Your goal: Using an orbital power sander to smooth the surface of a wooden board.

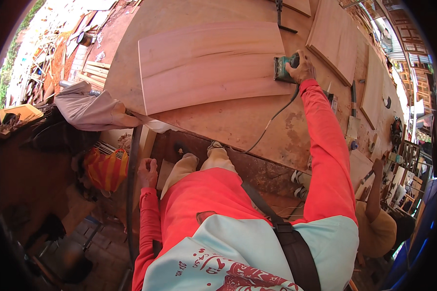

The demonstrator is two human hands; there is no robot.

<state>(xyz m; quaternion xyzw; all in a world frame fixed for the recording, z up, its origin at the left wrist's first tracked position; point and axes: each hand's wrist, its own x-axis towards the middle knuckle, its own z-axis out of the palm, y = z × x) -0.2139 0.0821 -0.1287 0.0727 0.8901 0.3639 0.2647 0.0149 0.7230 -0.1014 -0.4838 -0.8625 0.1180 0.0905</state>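
Observation:
My right hand is closed around a green electric sander. The sander rests on the right end of a wide, pale wooden panel with dark grain streaks. A dark power cord runs from it toward the near edge of the workbench. Low at my left side hangs my left hand, empty, its fingers loosely curled and slightly apart. It is beside my leg, away from the panel.
The panel lies on a large wooden workbench. More boards lie to the right, near a dark metal bar. A grey cloth drapes at the left corner. Another person is at the lower right.

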